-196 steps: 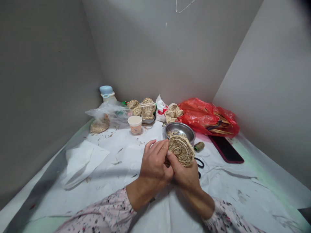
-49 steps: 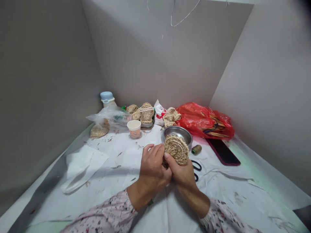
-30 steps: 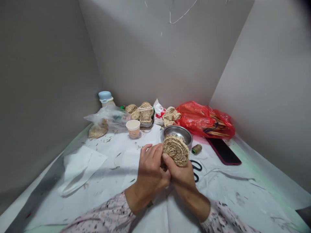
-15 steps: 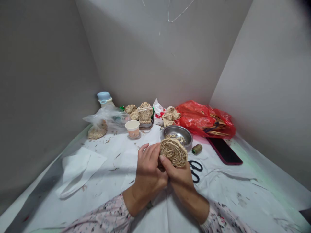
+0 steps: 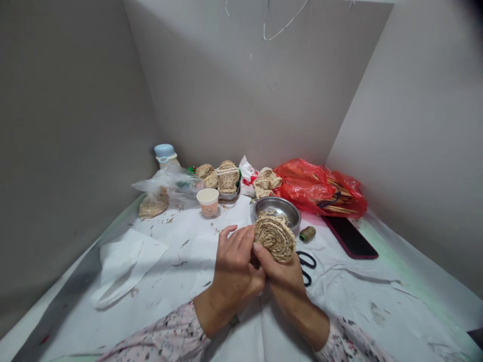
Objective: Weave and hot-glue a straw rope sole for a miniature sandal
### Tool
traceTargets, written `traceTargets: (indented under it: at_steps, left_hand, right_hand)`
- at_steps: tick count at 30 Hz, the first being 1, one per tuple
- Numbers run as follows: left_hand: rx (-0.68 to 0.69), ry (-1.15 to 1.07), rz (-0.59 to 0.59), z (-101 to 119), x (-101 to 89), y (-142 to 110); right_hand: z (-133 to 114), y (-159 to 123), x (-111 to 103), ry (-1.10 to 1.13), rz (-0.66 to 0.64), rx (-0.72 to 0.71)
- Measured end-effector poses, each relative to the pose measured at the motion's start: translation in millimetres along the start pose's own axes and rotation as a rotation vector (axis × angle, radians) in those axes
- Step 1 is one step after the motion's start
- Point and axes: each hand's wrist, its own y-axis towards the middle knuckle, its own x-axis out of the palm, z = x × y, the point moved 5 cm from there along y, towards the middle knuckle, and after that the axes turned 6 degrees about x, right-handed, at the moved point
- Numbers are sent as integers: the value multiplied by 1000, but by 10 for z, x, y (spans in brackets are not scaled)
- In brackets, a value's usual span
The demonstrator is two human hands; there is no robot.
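Observation:
A round coil of braided straw is held up in front of me, its spiral face toward me. My right hand is closed around its lower edge, the thumb pressed on the face. At the coil's left edge my left hand is also closed, with its fingertips hidden behind the straw. Just beyond the coil stands a steel bowl with straw scraps in it. Black-handled scissors lie beside my right hand, partly covered by it. A spool of olive thread rests to the right of the bowl.
On the white cloth stand a paper cup, a blue-lidded bottle and a clear plastic bag. Woven straw pieces sit at the back. A red bag and a phone are on the right, folded white paper left.
The coil has turned slightly in my hands, so its face shows more fully. The whole view has shifted a little. Both hands keep their hold.

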Motion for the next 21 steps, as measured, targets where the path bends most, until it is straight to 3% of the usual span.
traceTargets:
  at_steps: [21]
  left_hand:
    - [-10, -13, -30, 9, -17, 24]
  right_hand:
    - [18, -37, -17, -7, 56, 14]
